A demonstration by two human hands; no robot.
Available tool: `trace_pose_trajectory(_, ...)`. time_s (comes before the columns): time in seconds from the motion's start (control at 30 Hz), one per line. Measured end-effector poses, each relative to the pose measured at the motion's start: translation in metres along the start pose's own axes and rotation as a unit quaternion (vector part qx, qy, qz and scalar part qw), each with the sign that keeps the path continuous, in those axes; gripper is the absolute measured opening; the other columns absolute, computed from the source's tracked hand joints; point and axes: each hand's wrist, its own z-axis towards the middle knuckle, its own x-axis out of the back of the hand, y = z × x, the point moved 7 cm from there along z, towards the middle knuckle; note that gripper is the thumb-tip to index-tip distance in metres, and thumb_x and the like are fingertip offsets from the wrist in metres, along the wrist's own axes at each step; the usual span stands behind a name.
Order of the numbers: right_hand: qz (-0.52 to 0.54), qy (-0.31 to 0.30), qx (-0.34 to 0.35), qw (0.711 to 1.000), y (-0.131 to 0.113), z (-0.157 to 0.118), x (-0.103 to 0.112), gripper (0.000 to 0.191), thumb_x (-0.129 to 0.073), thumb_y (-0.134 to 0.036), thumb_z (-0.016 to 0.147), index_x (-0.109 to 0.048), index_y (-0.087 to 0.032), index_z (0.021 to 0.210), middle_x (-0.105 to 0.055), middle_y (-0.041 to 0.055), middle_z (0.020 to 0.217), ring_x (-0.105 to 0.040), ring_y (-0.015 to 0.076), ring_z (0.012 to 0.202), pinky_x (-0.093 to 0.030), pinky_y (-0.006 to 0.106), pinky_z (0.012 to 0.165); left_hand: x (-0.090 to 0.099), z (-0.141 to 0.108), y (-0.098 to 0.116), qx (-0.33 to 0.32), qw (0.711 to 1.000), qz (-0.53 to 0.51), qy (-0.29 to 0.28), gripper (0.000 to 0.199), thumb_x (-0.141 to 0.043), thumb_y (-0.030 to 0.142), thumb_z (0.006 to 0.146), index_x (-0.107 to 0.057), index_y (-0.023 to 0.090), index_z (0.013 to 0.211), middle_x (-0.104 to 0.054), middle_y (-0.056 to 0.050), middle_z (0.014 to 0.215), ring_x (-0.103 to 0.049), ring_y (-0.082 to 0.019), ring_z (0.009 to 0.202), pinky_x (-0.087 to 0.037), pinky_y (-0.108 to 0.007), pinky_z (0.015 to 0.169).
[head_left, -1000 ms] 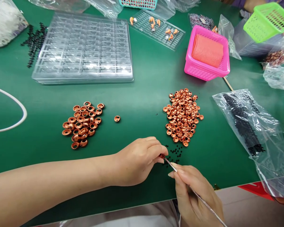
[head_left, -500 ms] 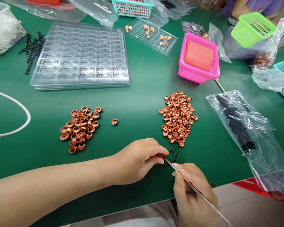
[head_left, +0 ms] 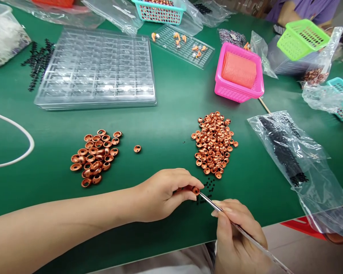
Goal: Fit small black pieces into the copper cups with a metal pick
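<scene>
My left hand (head_left: 168,194) pinches a small copper-coloured ring piece (head_left: 196,190) between thumb and fingertips. My right hand (head_left: 240,232) grips a thin metal tool (head_left: 246,234) like a pen, and its tip is at the edge of the held piece. Tiny black dots (head_left: 210,184) lie on the green table just beyond the left fingertips. Behind them is a large pile of copper pieces (head_left: 214,142). A smaller group of such pieces (head_left: 95,156) lies to the left, with one single copper piece (head_left: 137,148) apart from it.
Stacked clear trays (head_left: 98,70) lie at back left, beside black strips (head_left: 38,62). A pink basket (head_left: 238,91) holds a red-orange block. At right is a plastic bag (head_left: 291,152) of black parts. A person's arm (head_left: 290,13) shows behind a green basket (head_left: 303,40).
My right hand has moved slightly right and down with the tool. The copper piece in my left fingers now shows its hollow face more clearly. The view has shifted slightly.
</scene>
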Motion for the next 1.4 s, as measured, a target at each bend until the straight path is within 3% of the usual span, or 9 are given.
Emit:
trace_pose_trajectory(0.1, 0.038, 0.039, 0.001, 0.999, -0.006, 0.002, -0.001, 0.034, -0.058, 0.006, 0.082, -0.061, -0.015, 0.108, -0.071, 0.0064, 0.098, -0.069, 0.0175, 0.086, -0.056, 0.038, 0.078, 0.0, -0.001, 0.002, -0.015, 1.0, 0.01, 0.008, 0.02, -0.056, 0.01, 0.093, -0.066, 0.015, 0.11, -0.07, -0.005, 0.086, -0.061, -0.014, 0.079, -0.05, -0.022, 0.073)
trace_pose_trajectory(0.73, 0.004, 0.014, 0.015, 1.0, -0.007, 0.007, -0.006, 0.034, -0.061, 0.005, 0.08, -0.063, -0.017, 0.106, -0.073, 0.0043, 0.098, -0.07, 0.0158, 0.085, -0.058, 0.033, 0.075, -0.002, -0.002, 0.001, -0.014, 0.999, 0.034, 0.011, 0.019, -0.056, 0.012, 0.094, -0.066, 0.016, 0.11, -0.068, -0.004, 0.087, -0.06, -0.014, 0.079, -0.049, -0.023, 0.072)
trace_pose_trajectory(1.0, -0.043, -0.035, 0.02, 0.998, -0.01, 0.009, -0.009, 0.034, -0.061, 0.002, 0.08, -0.063, -0.019, 0.107, -0.075, 0.0035, 0.093, -0.071, 0.0153, 0.08, -0.061, 0.03, 0.069, -0.007, -0.003, 0.005, -0.028, 0.995, 0.093, 0.014, 0.016, -0.048, 0.011, 0.095, -0.062, 0.014, 0.104, -0.066, -0.005, 0.086, -0.057, -0.016, 0.077, -0.047, -0.024, 0.07)
trace_pose_trajectory(1.2, -0.084, -0.061, 0.042, 0.994, -0.015, 0.01, -0.01, 0.034, -0.062, 0.001, 0.082, -0.063, -0.018, 0.109, -0.075, 0.0033, 0.094, -0.071, 0.0143, 0.083, -0.061, 0.028, 0.074, -0.011, -0.004, 0.004, -0.034, 0.993, 0.115, 0.014, 0.016, -0.046, 0.009, 0.095, -0.06, 0.014, 0.097, -0.066, -0.006, 0.082, -0.056, -0.016, 0.075, -0.046, -0.025, 0.067)
trace_pose_trajectory(1.4, -0.017, -0.042, -0.002, 0.999, -0.002, 0.007, -0.011, 0.028, -0.062, 0.002, 0.082, -0.066, -0.017, 0.103, -0.073, 0.0042, 0.092, -0.07, 0.0159, 0.085, -0.059, 0.03, 0.075, -0.005, -0.001, -0.003, 0.02, 0.997, 0.075, 0.027, 0.015, -0.053, 0.013, 0.093, -0.066, 0.015, 0.1, -0.068, -0.004, 0.086, -0.061, -0.014, 0.076, -0.05, -0.024, 0.07)
